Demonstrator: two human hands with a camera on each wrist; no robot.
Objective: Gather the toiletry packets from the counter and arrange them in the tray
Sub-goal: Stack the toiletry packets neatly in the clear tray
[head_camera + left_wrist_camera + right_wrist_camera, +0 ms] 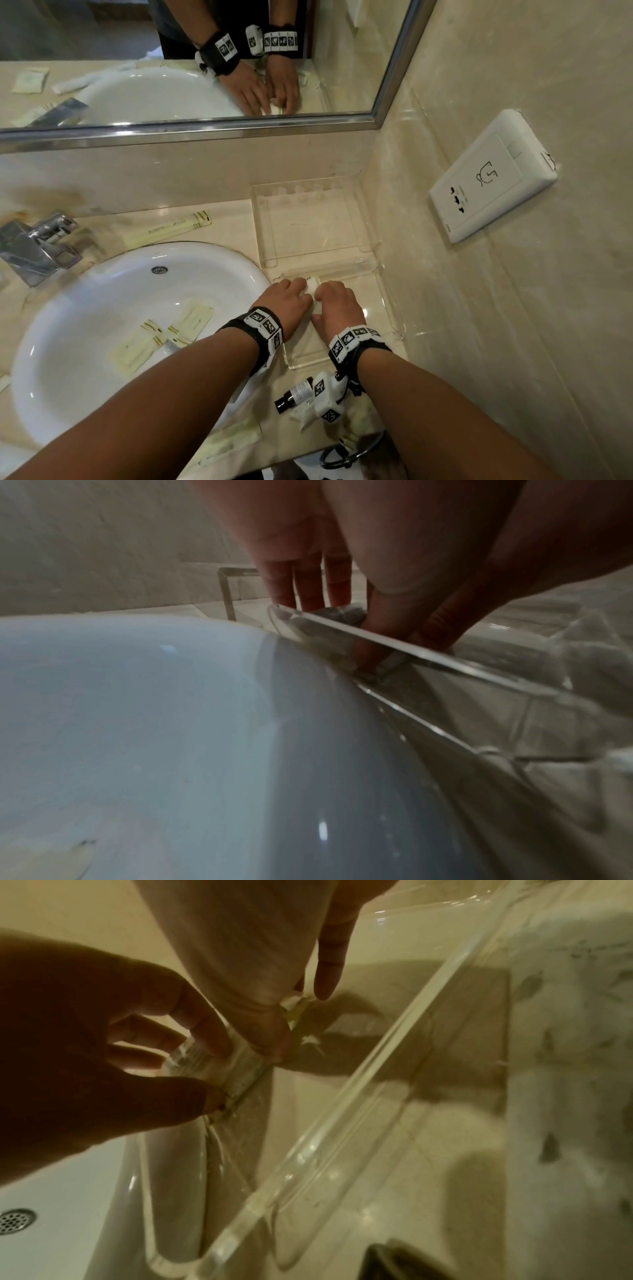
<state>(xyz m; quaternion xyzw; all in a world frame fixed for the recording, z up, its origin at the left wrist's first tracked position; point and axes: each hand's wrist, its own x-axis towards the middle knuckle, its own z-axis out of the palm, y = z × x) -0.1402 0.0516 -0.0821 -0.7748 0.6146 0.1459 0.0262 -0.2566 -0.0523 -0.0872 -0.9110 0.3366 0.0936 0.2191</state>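
Both hands are down in the near compartment of a clear acrylic tray (388, 301), meeting over one white packet (313, 285). My left hand (301, 288) pinches the packet's left side between thumb and fingers. My right hand (323, 295) holds the right side, thumb on top. In the right wrist view the packet (192, 1057) shows printed lines between the left hand (214, 1074) and the right hand (298, 1023). In the left wrist view the left hand (339, 626) reaches over the tray wall (428, 656). Several pale packets (164, 337) lie in the sink bowl (85, 308).
A long thin packet (168, 228) lies behind the sink, near a chrome faucet (37, 245). A small dark-capped bottle (294, 394) and more packets (233, 442) sit at the counter's front edge. The tray's far compartment (308, 226) holds nothing. A wall socket (493, 174) is on the right.
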